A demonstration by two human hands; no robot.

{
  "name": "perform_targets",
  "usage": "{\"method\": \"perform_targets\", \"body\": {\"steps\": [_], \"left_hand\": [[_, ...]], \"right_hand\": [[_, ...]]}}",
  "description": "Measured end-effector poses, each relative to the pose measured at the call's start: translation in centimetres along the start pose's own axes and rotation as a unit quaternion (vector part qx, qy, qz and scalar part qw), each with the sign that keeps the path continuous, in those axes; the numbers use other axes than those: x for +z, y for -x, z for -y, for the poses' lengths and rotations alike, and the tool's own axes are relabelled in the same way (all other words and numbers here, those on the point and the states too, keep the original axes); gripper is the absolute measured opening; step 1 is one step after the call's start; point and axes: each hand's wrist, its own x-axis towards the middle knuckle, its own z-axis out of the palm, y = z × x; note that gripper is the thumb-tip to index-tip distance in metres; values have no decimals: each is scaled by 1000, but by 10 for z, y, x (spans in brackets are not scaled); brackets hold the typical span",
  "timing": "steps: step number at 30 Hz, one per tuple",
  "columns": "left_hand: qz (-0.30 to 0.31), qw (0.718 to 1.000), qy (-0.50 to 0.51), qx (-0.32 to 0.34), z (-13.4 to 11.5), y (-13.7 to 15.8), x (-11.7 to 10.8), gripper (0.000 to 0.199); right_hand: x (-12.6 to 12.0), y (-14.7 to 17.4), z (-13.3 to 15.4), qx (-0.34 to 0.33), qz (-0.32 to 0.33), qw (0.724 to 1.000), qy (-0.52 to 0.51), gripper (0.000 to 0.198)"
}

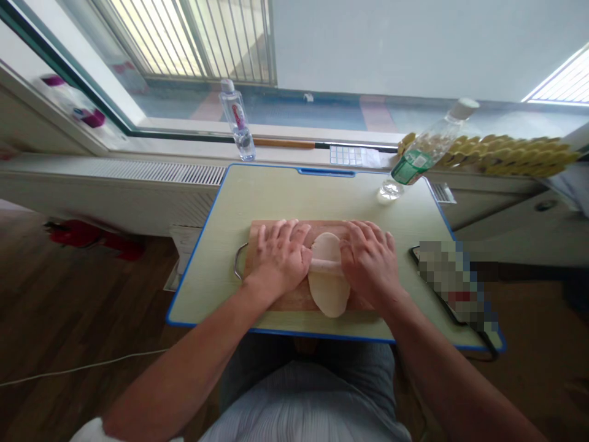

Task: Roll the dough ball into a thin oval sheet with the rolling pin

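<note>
A flat oval of pale dough [329,299] lies on a wooden cutting board [276,301], its near end reaching the board's front edge. Across the dough runs a light rolling pin [326,266], only its middle showing between my hands. My left hand [284,255] covers the pin's left end, fingers pointing away from me and curved over it. On the other end rests my right hand [369,258], closed over the pin in the same way. Both palms hide the pin's ends.
The board sits on a small blue-edged table [202,282]. A tall bottle with a green label [411,166] stands at the back right, and a phone-like device [442,282] lies on the right. On the windowsill are a clear bottle [239,123] and a yellow bumpy object [510,153].
</note>
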Motion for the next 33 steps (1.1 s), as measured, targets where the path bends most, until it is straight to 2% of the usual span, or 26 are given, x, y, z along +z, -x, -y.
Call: {"method": "perform_targets", "body": {"steps": [5, 9, 11, 14, 17, 20, 24, 29, 33], "left_hand": [[47, 999, -7, -2, 8, -32, 4, 57], [63, 998, -3, 1, 12, -48, 6, 58], [55, 998, -6, 7, 10, -41, 7, 58], [23, 1000, -15, 12, 4, -13, 6, 57], [5, 999, -21, 28, -1, 15, 3, 57], [-8, 999, -25, 43, -2, 24, -2, 55], [-13, 999, -31, 24, 0, 3, -4, 53], [20, 999, -23, 12, 9, -38, -1, 51], [19, 1000, -24, 2, 15, -58, -1, 49]], "right_hand": [[7, -31, -8, 28, -2, 1000, 7, 47], [9, -42, -10, 24, 48, 998, 31, 53], [7, -35, -7, 20, 79, 996, 46, 56], [0, -13, -1, 13, 97, 993, 67, 58], [-4, 8, 4, 9, 84, 994, 74, 57], [-3, 10, 4, 15, 70, 995, 65, 57], [3, -12, 1, 21, 79, 996, 44, 58], [11, -49, -4, 21, 76, 996, 35, 57], [18, -71, -6, 33, 74, 996, 21, 55]]}}
